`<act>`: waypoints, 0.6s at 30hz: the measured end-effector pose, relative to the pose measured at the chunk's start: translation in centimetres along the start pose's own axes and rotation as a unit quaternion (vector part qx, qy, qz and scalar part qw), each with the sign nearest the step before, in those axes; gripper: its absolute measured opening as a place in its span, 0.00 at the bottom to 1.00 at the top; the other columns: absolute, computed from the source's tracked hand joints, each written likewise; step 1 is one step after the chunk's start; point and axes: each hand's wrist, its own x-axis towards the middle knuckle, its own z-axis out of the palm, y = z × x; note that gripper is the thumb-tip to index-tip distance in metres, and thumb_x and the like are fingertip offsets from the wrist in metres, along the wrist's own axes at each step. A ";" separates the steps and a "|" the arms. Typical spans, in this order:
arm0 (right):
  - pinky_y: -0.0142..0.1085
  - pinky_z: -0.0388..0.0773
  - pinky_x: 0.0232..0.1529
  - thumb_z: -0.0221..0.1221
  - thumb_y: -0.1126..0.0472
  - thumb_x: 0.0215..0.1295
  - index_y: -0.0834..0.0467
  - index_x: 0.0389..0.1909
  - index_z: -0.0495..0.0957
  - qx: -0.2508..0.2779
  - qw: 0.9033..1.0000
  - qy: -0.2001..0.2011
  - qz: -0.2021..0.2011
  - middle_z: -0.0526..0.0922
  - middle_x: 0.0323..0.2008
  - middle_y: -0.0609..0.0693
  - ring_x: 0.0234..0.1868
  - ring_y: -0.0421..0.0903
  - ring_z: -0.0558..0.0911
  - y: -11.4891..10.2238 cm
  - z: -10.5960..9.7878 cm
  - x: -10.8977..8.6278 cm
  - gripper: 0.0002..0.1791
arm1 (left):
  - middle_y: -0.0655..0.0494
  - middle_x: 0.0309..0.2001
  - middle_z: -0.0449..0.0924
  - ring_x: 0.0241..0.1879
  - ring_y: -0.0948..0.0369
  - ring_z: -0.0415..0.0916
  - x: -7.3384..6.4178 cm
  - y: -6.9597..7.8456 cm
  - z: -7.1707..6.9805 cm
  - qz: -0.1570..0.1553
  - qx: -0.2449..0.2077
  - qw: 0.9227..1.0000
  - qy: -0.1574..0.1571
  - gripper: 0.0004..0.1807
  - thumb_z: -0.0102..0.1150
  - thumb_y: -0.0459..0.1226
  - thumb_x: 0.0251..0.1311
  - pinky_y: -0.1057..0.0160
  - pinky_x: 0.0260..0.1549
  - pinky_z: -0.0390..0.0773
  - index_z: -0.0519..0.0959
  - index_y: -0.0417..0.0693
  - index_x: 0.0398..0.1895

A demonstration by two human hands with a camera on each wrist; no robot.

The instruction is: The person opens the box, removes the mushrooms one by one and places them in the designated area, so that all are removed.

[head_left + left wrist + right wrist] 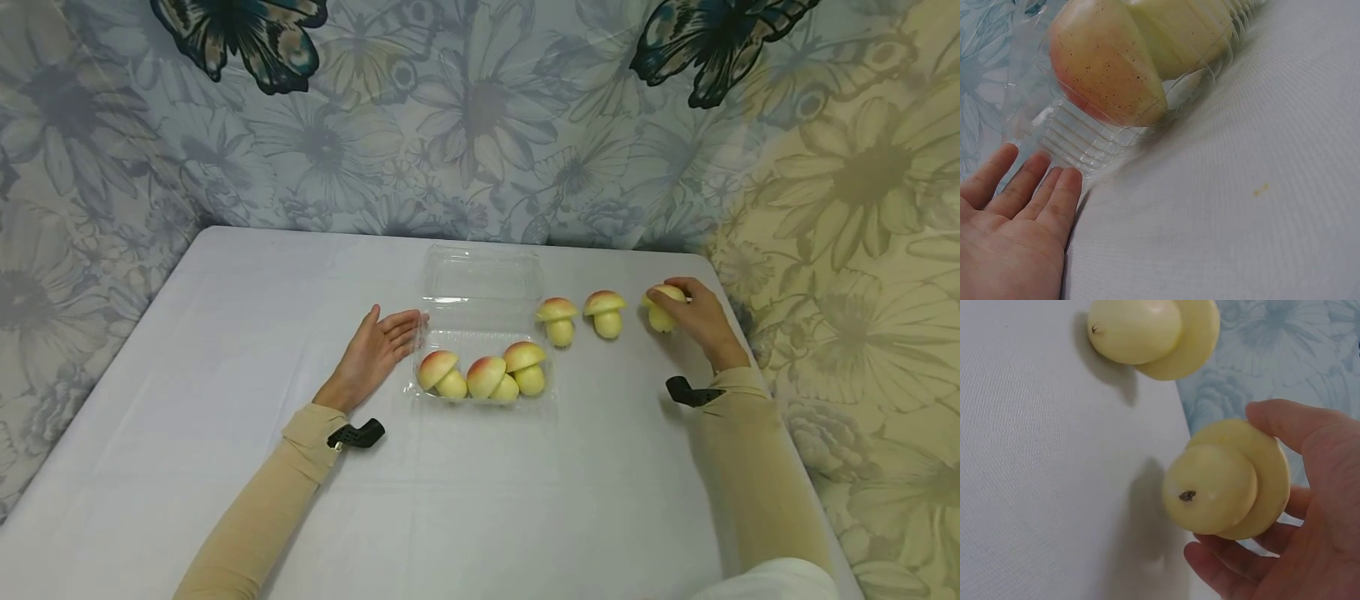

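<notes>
My right hand (705, 321) grips a yellow toy mushroom (1210, 487) by its red-tinged cap, thumb on one side and fingers on the other. In the right wrist view its stem end faces the camera, with a shadow on the tablecloth beside it. At the left side of a clear plastic clamshell box (480, 321), my left hand (375, 354) is held with straight fingers, the tips at the box wall. Inside the box's front lie a left mushroom (437, 369), a middle mushroom (487, 377) and a right mushroom (527, 358). The box lid (482, 275) stands open toward the back.
Two more mushrooms lie on the white-covered table (187, 417) between the box and my right hand: one mushroom (558, 321) close to the box, another mushroom (605, 313) farther right. Behind the table is a flower-patterned wall (480, 125) with dark butterfly decorations (247, 37).
</notes>
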 end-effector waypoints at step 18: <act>0.52 0.68 0.61 0.51 0.31 0.70 0.63 0.77 0.55 -0.003 0.999 -0.032 0.021 0.61 0.73 0.68 0.66 0.62 0.67 0.8 0.2 -0.1 0.49 | 0.39 0.80 0.49 0.80 0.48 0.47 0.0 -0.1 -0.1 0.002 -0.005 1.000 0.001 0.42 0.17 0.58 0.80 0.58 0.77 0.59 0.49 0.32 0.78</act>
